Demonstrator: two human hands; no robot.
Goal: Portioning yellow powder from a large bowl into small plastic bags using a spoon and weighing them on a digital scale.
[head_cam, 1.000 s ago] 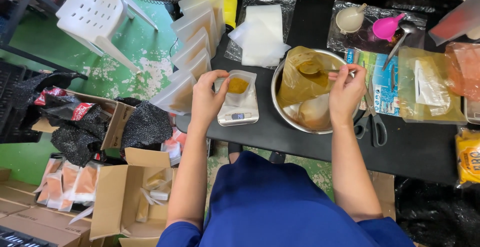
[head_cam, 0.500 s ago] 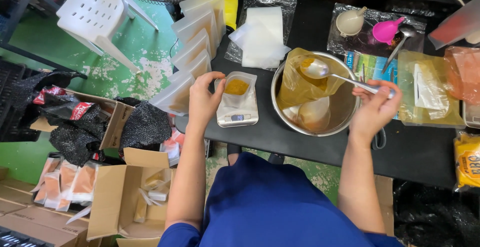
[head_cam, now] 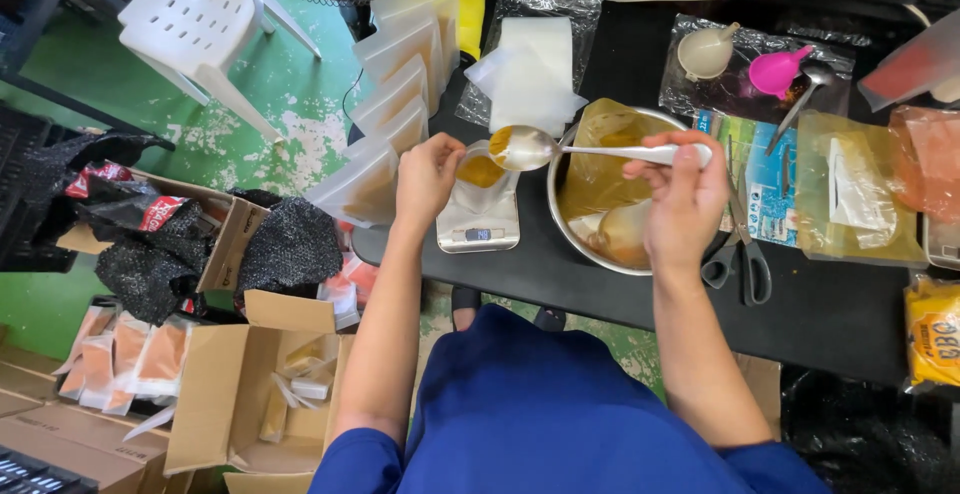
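Note:
My right hand [head_cam: 683, 189] grips the handle of a metal spoon [head_cam: 560, 151]. Its bowl, loaded with yellow-brown sauce, hangs over a small clear cup [head_cam: 484, 166] of the same sauce. The cup stands on a small white kitchen scale [head_cam: 478, 224]. My left hand [head_cam: 428, 176] holds the cup's left side. To the right, under my right hand, a steel bowl [head_cam: 590, 244] lined with a plastic bag holds more of the brown sauce.
Black table [head_cam: 840, 314] with scissors [head_cam: 745, 259], clear bags, a pink funnel [head_cam: 778, 72], a white funnel [head_cam: 706, 51] and a ladle. Stacks of white pouches [head_cam: 400, 84] stand left of the scale. Open cardboard boxes [head_cam: 260, 384] and a white plastic chair [head_cam: 200, 34] are on the green floor.
My right hand lifted the spoon out of the steel bowl and swung it left, bringing the filled spoon over the cup. My left hand stayed at the cup.

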